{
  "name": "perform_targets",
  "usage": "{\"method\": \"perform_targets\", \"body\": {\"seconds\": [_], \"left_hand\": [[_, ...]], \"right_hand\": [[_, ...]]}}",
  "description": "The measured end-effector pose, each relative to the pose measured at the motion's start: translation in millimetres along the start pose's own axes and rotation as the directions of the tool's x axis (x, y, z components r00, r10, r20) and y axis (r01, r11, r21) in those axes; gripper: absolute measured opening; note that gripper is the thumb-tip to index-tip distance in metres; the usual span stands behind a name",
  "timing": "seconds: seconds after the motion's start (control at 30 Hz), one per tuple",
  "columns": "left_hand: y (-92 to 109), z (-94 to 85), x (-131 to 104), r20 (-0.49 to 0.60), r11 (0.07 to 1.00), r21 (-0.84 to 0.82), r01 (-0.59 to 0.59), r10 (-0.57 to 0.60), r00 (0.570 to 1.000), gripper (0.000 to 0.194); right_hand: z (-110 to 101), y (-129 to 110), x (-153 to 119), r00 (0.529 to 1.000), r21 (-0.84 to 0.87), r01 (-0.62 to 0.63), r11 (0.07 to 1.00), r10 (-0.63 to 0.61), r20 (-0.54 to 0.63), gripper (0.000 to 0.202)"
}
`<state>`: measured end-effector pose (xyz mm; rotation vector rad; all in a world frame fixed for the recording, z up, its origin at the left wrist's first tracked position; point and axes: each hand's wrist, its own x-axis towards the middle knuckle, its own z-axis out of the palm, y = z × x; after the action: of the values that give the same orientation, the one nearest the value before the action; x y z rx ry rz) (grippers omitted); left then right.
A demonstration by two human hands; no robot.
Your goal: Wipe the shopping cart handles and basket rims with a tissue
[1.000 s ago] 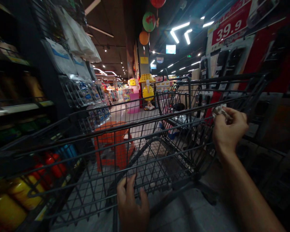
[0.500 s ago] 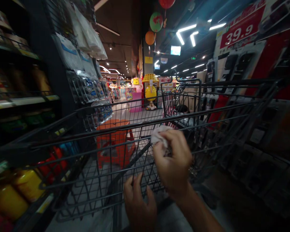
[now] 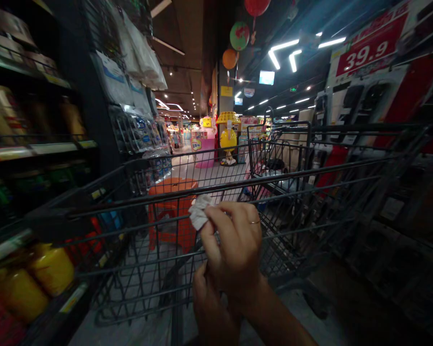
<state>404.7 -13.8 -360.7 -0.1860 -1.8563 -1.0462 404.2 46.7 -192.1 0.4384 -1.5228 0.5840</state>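
Pinched between the thumb and fingers of my right hand (image 3: 234, 240) is a crumpled white tissue (image 3: 199, 211). It sits at the upper long rail of the black wire shopping cart (image 3: 137, 193); whether it touches the rail I cannot tell. A ring shows on one finger. Just below, my left hand (image 3: 212, 307) overlaps my right wrist, partly hidden behind the right hand. Its visible fingers point up, loosely bent, and nothing shows in them. Through the mesh an orange plastic stool (image 3: 171, 204) is seen on the floor.
Shelves with yellow containers (image 3: 52, 269) line the left. A second wire cart (image 3: 279, 144) stands beyond the first. Packaged goods (image 3: 346, 103) hang on the right under a red price sign (image 3: 371, 48). A yellow figure (image 3: 228, 137) stands further down the aisle.
My right hand has moved left and slightly down along the cart rail with the tissue. My left hand has come up against the right wrist. The view has shifted slightly.
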Motion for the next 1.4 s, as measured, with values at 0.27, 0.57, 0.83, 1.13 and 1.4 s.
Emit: {"method": "perform_targets", "body": {"seconds": [0.27,0.57,0.83,1.13,1.4], "left_hand": [[17,-14.8,15,0.069,0.897,0.336,-0.287,0.281,0.957,0.029],[8,-16.6,12,0.135,0.906,0.324,-0.273,0.242,0.961,0.033],[10,-17.9,12,0.127,0.903,0.324,-0.283,0.255,0.959,0.034],[10,-15.9,12,0.122,0.883,0.37,-0.289,0.262,0.957,0.033],[17,-14.1,11,0.114,0.922,0.326,-0.21,0.182,0.977,0.032]], "right_hand": [[-36,67,4,0.979,-0.067,-0.11,0.992,0.096,-0.18,0.018],[-82,170,-7,0.795,-0.134,-0.526,0.84,0.428,-0.43,0.011],[-99,190,4,0.777,-0.213,-0.481,0.851,0.3,-0.553,0.026],[-66,136,-22,0.897,-0.136,-0.325,0.936,0.259,-0.359,0.017],[-64,101,-90,0.985,-0.165,-0.174,0.971,0.169,-0.042,0.023]]}}
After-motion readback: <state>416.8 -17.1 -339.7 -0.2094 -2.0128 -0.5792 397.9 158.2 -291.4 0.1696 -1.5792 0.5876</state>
